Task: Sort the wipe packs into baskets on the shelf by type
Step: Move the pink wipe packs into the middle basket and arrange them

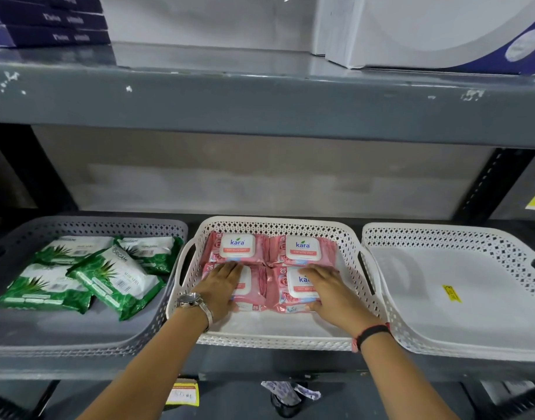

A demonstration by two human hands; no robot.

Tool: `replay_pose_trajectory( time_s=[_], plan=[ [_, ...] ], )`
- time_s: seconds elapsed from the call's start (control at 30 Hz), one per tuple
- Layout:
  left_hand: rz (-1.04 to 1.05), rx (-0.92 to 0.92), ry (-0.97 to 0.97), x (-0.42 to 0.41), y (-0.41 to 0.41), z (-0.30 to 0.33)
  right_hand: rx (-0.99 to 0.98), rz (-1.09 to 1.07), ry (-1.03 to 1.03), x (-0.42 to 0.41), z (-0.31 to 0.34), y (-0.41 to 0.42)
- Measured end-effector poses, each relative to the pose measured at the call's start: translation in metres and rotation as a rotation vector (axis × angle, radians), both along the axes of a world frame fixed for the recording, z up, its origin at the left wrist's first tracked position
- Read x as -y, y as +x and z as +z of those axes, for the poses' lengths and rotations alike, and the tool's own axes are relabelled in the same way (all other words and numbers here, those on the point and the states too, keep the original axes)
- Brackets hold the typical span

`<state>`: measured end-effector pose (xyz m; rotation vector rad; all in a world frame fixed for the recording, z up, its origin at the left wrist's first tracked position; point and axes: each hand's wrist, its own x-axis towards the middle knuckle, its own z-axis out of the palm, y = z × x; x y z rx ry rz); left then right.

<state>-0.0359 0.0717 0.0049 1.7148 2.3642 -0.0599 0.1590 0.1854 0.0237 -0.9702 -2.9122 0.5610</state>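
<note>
1. Pink wipe packs (308, 248) lie flat in the middle white basket (275, 336) on the grey shelf (260, 363), four of them in two rows of two, edges touching.
2. Left hand (220, 287) rests flat, fingers spread, on the near-left pink pack (254, 291), thumb at its front edge; a metal wristwatch (195, 303) sits on that wrist.
3. Right hand (328, 291) lies open on the near-right pink pack (290, 286), thumb at its front edge; a black band (373, 331) circles that wrist.
4. Green wipe packs (114, 275) lie loosely overlapped in the grey basket (78, 344) just to the left.
5. Just right of the middle one is another white basket (442, 237), with only a yellow sticker (452, 293) on its floor.
6. On the upper shelf (260, 98) stand dark blue boxes (47, 22) and a white box (427, 28).
</note>
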Motion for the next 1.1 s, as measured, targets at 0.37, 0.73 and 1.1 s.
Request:
replay_pose_trajectory(
  time_s=[0.37, 0.73, 1.1],
  plan=[
    [-0.053, 0.106, 0.038, 0.002, -0.005, 0.004, 0.025, -0.031, 0.013, 0.002, -0.004, -0.001],
    [-0.097, 0.146, 0.118, 0.005, -0.009, -0.002, 0.061, -0.073, 0.151, 0.012, -0.003, 0.0],
    [-0.108, 0.111, 0.129, 0.003, -0.004, 0.001, 0.074, -0.062, 0.14, 0.009, 0.0, 0.002]
  ],
)
